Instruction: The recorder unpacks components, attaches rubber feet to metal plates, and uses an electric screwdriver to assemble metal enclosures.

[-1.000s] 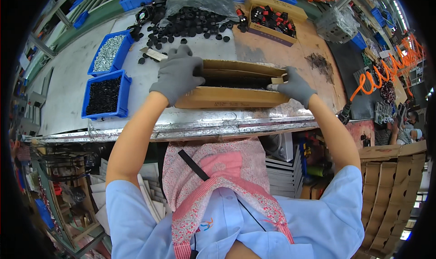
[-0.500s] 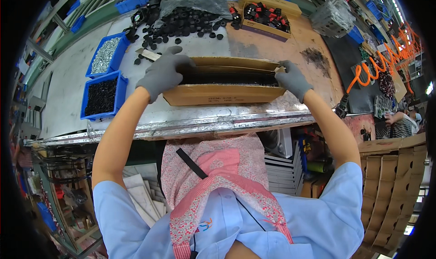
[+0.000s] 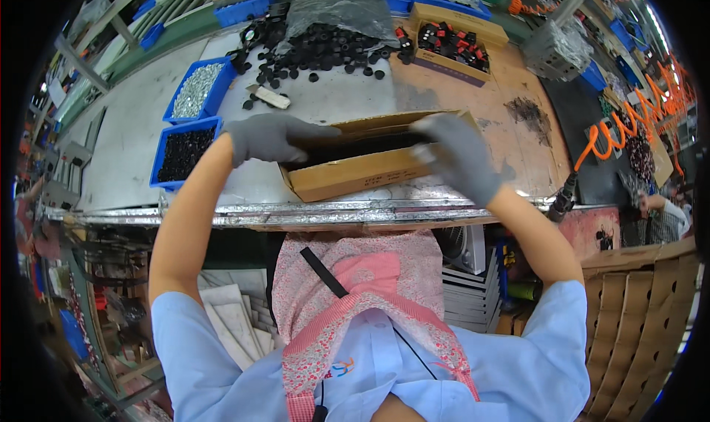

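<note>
A long, narrow open cardboard box (image 3: 362,183) lies slanted near the table's front edge, its right end farther away. Inside it is dark, and the contents are hard to make out. My left hand (image 3: 270,139), in a grey glove, grips the box's left end with fingers over the rim. My right hand (image 3: 462,159), gloved the same way, is at the right end of the box; motion smears its fingers, so their hold cannot be made out. Beyond the left hand lies a short whitish flat piece (image 3: 271,97).
At the left stand blue bins, one of silvery small parts (image 3: 195,90), one of black parts (image 3: 183,154). Black caps (image 3: 325,48) spill from a grey plastic bag (image 3: 340,8) at the back. A carton of red-and-black parts (image 3: 452,56) stands back right. An orange coiled hose (image 3: 603,144) hangs at right.
The box has turned, its left end coming nearer and its right end swinging away. My right hand has moved left and nearer, over the box. The whole view has shifted slightly.
</note>
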Demonstrator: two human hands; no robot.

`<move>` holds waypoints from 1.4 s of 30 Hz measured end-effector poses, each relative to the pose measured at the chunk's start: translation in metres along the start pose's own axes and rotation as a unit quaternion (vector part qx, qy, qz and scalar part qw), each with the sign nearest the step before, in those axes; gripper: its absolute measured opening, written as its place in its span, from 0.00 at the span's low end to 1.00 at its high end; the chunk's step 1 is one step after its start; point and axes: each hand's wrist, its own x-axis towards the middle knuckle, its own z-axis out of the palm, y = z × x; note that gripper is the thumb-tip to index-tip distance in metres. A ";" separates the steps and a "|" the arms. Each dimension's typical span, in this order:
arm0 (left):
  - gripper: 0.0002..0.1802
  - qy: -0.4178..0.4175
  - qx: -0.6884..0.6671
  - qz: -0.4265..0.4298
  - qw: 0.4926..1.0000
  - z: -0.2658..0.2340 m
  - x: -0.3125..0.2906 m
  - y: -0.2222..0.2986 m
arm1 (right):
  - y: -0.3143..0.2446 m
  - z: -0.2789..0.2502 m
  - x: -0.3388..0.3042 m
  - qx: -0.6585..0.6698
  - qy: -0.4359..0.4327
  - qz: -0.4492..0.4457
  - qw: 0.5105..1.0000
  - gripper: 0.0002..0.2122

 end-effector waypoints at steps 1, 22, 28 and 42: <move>0.33 0.004 0.043 0.036 0.998 0.002 0.015 -0.002 | -0.016 0.015 0.009 0.008 -0.074 -0.009 0.997 0.17; 0.17 0.118 -0.400 -0.098 0.903 0.087 0.056 0.085 | 0.041 -0.031 -0.016 -0.197 -0.257 -0.198 0.925 0.06; 0.10 0.232 0.165 0.043 0.958 0.071 0.075 0.103 | 0.000 -0.025 0.009 -0.164 -0.286 -0.006 0.944 0.08; 0.46 0.151 0.170 0.239 0.944 0.053 0.113 0.036 | -0.040 -0.019 -0.054 -0.107 -0.223 0.315 0.916 0.28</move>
